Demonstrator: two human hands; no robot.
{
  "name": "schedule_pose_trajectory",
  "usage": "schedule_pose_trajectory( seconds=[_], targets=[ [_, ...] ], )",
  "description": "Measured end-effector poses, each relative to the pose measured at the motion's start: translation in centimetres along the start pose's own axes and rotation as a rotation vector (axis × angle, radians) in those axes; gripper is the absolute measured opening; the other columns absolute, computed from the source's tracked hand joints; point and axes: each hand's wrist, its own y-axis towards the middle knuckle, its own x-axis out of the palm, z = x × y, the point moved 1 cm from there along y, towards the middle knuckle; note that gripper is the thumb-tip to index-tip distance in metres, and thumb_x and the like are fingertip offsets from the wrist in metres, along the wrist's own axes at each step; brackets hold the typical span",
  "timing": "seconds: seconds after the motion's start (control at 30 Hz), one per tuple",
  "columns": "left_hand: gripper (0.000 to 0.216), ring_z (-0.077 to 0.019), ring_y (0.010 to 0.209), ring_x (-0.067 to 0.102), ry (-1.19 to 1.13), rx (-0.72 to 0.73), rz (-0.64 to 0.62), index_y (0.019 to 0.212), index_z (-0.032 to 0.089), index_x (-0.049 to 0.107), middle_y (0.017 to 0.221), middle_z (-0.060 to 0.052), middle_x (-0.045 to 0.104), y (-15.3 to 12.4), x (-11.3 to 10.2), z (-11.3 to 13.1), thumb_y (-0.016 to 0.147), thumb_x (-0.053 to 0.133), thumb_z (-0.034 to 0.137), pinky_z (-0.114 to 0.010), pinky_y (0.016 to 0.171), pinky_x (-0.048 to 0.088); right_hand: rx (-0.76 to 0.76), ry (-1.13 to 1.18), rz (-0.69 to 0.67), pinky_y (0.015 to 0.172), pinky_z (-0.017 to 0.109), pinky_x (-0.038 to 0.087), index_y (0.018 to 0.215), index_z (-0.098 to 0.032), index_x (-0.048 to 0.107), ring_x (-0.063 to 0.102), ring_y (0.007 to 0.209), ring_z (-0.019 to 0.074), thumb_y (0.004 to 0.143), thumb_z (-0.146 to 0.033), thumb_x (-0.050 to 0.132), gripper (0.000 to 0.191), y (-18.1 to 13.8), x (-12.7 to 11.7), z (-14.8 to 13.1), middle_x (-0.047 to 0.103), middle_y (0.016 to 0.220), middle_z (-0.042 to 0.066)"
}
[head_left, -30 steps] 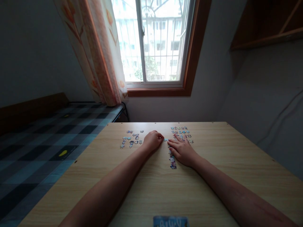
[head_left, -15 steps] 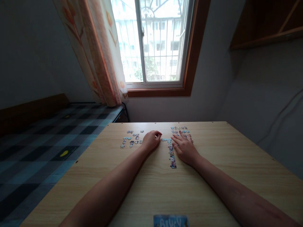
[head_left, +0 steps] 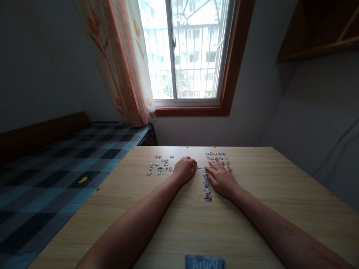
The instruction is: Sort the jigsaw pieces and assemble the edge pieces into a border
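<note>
On the wooden table, joined jigsaw pieces (head_left: 208, 192) make a narrow upright strip with a short row (head_left: 200, 168) running left from its far end. My left hand (head_left: 184, 170) has its thumb and fingers pinched together at the left end of that row, on a puzzle piece mostly hidden by the fingertips. Flat and with spread fingers, my right hand (head_left: 223, 179) rests just right of the strip, its thumb side touching the strip's edge. Its fingertips reach over some loose jigsaw pieces (head_left: 215, 153) and hide part of them.
More loose jigsaw pieces (head_left: 155, 164) lie left of my left hand. A blue box (head_left: 205, 262) with white lettering is at the near edge of the view. Beyond the table (head_left: 168, 224) are a window and curtain (head_left: 123, 74); a bed (head_left: 112, 153) stands at the left.
My left hand has moved slightly right, its fingertips closing against the row's left end. My right hand stays flat beside the strip. The whole view has shifted a little.
</note>
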Motion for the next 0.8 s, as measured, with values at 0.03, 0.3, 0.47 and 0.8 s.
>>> schedule_pose_trajectory(
  seconds=[0.03, 0.3, 0.47, 0.8],
  targets=[
    [0.024, -0.0206, 0.094, 0.065, 0.006, 0.006, 0.006, 0.099, 0.023, 0.078, 0.102, -0.007, 0.071, 0.0, 0.0, 0.0, 0.096, 0.055, 0.027, -0.030, 0.085, 0.050, -0.001, 0.002, -0.001, 0.119, 0.070, 0.006, 0.138, -0.025, 0.060, 0.019, 0.154, 0.0356, 0.102, -0.039, 0.039, 0.045, 0.0, 0.0, 0.0, 0.046, 0.157, 0.009],
    [0.025, -0.0221, 0.095, 0.062, 0.107, 0.082, 0.089, 0.097, 0.021, 0.076, 0.099, -0.008, 0.071, -0.1, -0.2, -0.1, 0.098, 0.051, 0.026, -0.032, 0.085, 0.049, 0.000, 0.000, -0.018, 0.119, 0.069, 0.005, 0.139, -0.026, 0.060, 0.019, 0.154, 0.0358, 0.102, -0.040, 0.039, 0.044, 0.0, -0.1, -0.1, 0.045, 0.157, 0.010],
    [0.031, -0.0247, 0.094, 0.059, 0.166, 0.120, 0.108, 0.090, 0.016, 0.074, 0.096, -0.012, 0.070, -0.2, -0.3, 0.6, 0.099, 0.047, 0.027, -0.039, 0.088, 0.046, 0.003, 0.006, -0.024, 0.119, 0.070, 0.006, 0.139, -0.027, 0.060, 0.018, 0.154, 0.0354, 0.102, -0.039, 0.040, 0.043, 0.1, -0.3, 0.0, 0.043, 0.159, 0.008],
    [0.034, -0.0245, 0.100, 0.057, 0.119, 0.106, 0.485, 0.098, 0.022, 0.072, 0.102, -0.008, 0.070, -1.1, -5.2, -2.4, 0.102, 0.040, 0.032, -0.041, 0.094, 0.039, 0.011, 0.077, 0.063, 0.117, 0.075, 0.012, 0.142, -0.025, 0.057, 0.022, 0.152, 0.0371, 0.102, -0.038, 0.040, 0.045, 0.0, -0.3, 1.0, 0.047, 0.155, 0.010]
  ],
)
